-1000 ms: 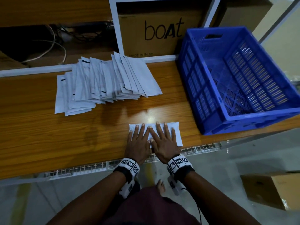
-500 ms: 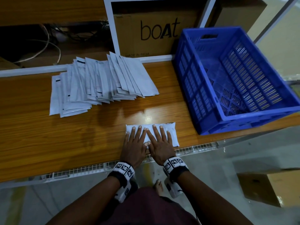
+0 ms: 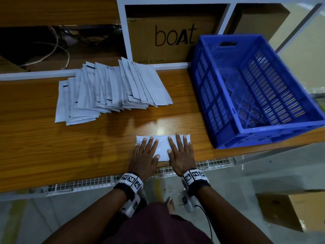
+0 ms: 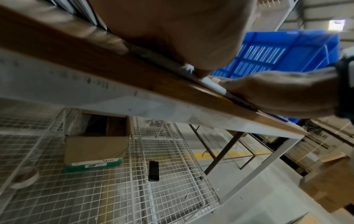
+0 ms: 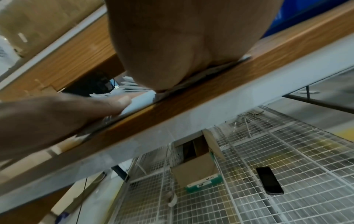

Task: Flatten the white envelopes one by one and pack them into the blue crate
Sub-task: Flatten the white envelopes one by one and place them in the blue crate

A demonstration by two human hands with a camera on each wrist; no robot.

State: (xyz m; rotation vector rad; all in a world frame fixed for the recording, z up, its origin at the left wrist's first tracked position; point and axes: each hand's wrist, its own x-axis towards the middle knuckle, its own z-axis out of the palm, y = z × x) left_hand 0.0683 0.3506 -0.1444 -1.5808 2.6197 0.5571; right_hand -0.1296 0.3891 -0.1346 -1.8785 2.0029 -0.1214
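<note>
One white envelope lies near the front edge of the wooden table. My left hand and right hand both press flat on it with straight, spread fingers, a strip of envelope showing between them. A fanned pile of white envelopes lies at the back left. The blue crate stands to the right, with nothing visible in it. In the left wrist view my palm presses the envelope edge, with the crate behind. The right wrist view shows my palm on the envelope.
A cardboard box marked "boat" sits in the shelf behind the pile, with cables to its left. Under the table a wire shelf holds a phone and a small box. A brown carton stands on the floor at right.
My two hands have slid apart on the envelope, the left going left and the right going right, leaving a gap between them.
</note>
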